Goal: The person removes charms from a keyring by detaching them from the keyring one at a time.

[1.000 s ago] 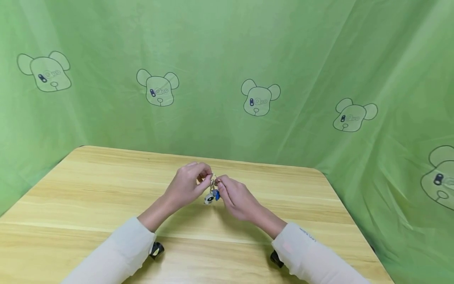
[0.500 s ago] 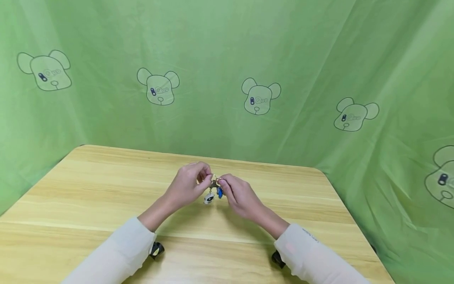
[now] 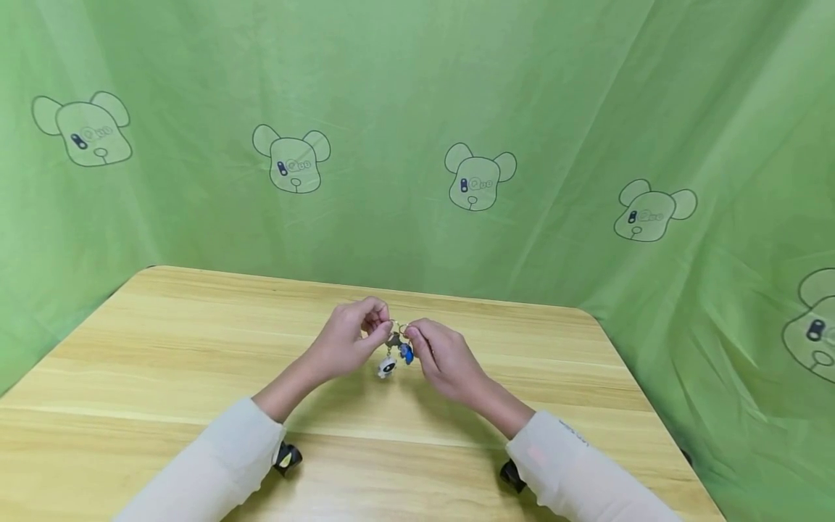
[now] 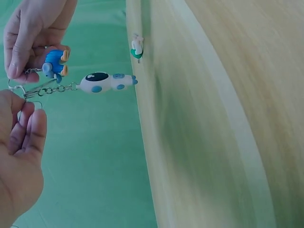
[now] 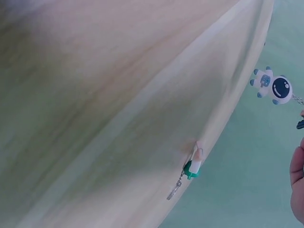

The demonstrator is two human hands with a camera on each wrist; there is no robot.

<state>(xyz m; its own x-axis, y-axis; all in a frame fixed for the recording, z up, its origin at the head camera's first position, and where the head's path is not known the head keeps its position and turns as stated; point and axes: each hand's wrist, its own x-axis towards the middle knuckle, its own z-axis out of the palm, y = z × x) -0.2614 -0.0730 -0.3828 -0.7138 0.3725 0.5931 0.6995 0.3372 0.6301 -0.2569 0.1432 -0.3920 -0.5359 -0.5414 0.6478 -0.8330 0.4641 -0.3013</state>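
Note:
My left hand (image 3: 346,339) pinches a metal ring at its fingertips. From it a white astronaut keychain (image 4: 97,83) with a dark visor and blue patches hangs on a short chain (image 4: 59,89). My right hand (image 3: 446,360) pinches another ring close beside it, with a small blue figure (image 4: 56,61) with orange parts dangling under the fingertips. The rings meet between the two hands. A small dark grey piece (image 3: 394,339) hangs there too. The thumb and fingertips cover parts of both rings. In the right wrist view the astronaut appears near the right edge.
A white and green figure keychain (image 5: 194,166) with a metal chain lies on the wooden table (image 3: 196,348) near its far edge; my hands hide it in the head view. A green curtain (image 3: 391,87) printed with bear heads stands behind the table.
My right hand has drawn slightly right, widening the space between the fingertips. The astronaut and blue figure hang farther apart, and the ring and grey piece show more clearly. My left hand stays nearly still.

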